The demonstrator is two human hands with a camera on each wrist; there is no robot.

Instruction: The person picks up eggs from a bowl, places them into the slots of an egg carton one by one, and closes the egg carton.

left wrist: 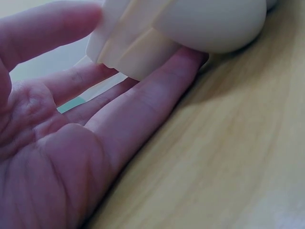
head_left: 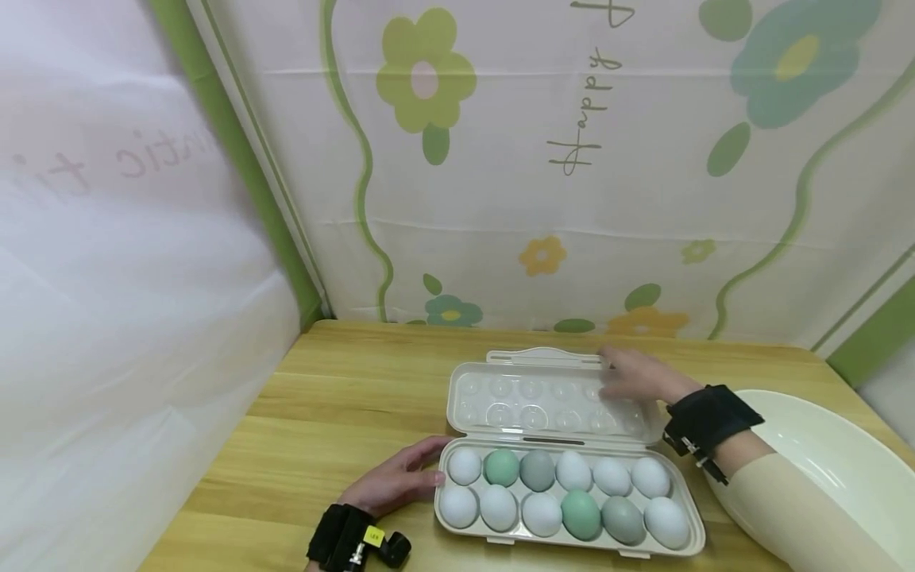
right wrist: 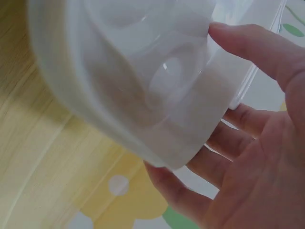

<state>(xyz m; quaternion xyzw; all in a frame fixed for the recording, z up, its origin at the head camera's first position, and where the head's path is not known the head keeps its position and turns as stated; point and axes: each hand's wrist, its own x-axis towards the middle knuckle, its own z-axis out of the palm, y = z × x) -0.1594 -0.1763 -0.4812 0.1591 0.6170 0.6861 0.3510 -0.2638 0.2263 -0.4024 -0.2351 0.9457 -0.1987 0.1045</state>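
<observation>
An egg carton (head_left: 568, 542) lies opened out on the table, its base filled with two rows of white, green and grey-green eggs (head_left: 581, 515). My left hand (head_left: 389, 483) holds the left end of the base, thumb at the rim and fingers reaching beneath it in the left wrist view. At the far right corner of the translucent lid (head_left: 532, 397), my right hand (head_left: 643, 373) grips the edge. In the right wrist view the thumb (right wrist: 248, 45) lies on the lid's inner side and the other fingers are behind it. The lid is tilted back behind the base.
A large cream bowl (head_left: 829, 453) stands at the right, partly behind my right forearm. The wooden table (head_left: 307, 445) meets a flower-patterned cloth (head_left: 465, 199) at the back. Another white cloth (head_left: 129, 318) hangs on the left.
</observation>
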